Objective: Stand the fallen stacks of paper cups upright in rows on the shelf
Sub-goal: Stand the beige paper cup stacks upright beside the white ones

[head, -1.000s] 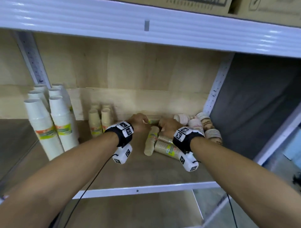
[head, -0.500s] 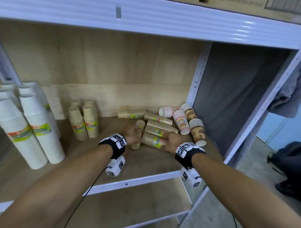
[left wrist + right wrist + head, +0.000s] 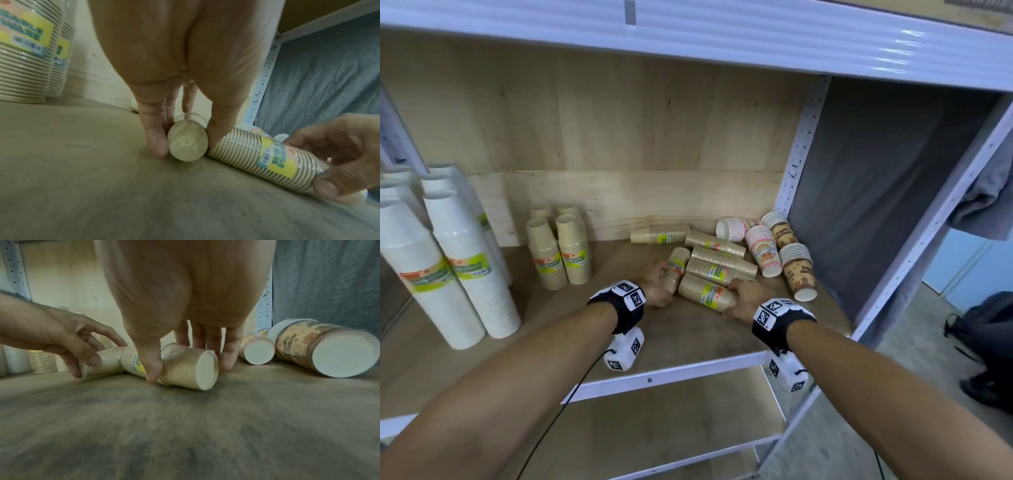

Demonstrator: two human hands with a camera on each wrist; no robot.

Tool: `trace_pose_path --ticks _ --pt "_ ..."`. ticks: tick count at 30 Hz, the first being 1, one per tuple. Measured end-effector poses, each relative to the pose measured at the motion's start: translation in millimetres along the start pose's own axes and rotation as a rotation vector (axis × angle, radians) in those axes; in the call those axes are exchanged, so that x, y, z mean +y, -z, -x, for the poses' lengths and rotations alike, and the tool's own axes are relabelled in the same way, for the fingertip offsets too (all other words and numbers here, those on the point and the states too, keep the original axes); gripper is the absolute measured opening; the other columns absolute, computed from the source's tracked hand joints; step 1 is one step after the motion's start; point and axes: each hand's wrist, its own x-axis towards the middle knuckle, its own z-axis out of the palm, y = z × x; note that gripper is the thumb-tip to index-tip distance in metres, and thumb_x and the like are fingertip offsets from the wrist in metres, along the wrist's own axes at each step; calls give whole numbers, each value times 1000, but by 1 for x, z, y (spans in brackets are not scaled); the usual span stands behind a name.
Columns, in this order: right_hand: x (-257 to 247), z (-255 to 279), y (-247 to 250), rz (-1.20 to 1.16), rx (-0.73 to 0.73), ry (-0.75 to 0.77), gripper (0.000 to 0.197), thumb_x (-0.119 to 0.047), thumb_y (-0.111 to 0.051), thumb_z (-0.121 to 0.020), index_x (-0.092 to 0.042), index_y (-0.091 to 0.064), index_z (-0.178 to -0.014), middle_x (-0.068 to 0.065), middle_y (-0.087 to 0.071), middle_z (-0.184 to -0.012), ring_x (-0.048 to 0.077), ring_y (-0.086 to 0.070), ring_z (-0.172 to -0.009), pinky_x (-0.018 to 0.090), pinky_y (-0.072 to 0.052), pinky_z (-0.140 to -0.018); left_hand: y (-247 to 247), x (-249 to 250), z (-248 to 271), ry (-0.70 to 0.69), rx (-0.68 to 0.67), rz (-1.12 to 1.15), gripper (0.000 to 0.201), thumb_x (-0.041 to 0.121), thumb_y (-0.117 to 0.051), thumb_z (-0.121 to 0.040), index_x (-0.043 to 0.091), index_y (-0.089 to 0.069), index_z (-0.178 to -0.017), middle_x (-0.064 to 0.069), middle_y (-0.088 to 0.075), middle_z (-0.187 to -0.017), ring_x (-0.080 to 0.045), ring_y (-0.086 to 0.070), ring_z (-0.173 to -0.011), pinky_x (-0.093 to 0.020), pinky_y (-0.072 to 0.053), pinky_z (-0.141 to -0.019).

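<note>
Kraft-brown paper cup stacks, sleeved in clear wrap with yellow-green labels, lie toppled on the wooden shelf (image 3: 688,346) as both hands close on them. The right hand (image 3: 748,299) curls thumb and fingers round the closed-base end of the nearest stack (image 3: 705,293), whose long axis runs flat, rims pointing left and away. The left hand (image 3: 654,286) pinches the base of a shorter stack (image 3: 675,269) lying just beside it, rims pointing toward the back wall. Upright brown stacks (image 3: 558,253) stand further left.
</note>
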Motion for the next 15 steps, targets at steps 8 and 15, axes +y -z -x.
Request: trace_pose_path --ticks 8,15 --pt "-5 -6 20 -40 -13 38 69 -47 -76 -70 -24 -55 -132 4 -62 -122 24 -61 -111 32 -51 -90 37 -5 -1 20 31 -33 57 18 -75 -79 17 -52 -131 -8 -59 -124 -24 -64 -100 -33 -57 -80" --pt "-32 -20 51 -152 95 87 49 -41 -77 -72 -21 -60 -113 2 -64 -104 23 -62 -98 27 -47 -78 89 -1 0 -22 212 -46 30 20 -70 -80 15 -68 -109 -5 -61 -120 -20 -59 -101 -28 -49 -82"
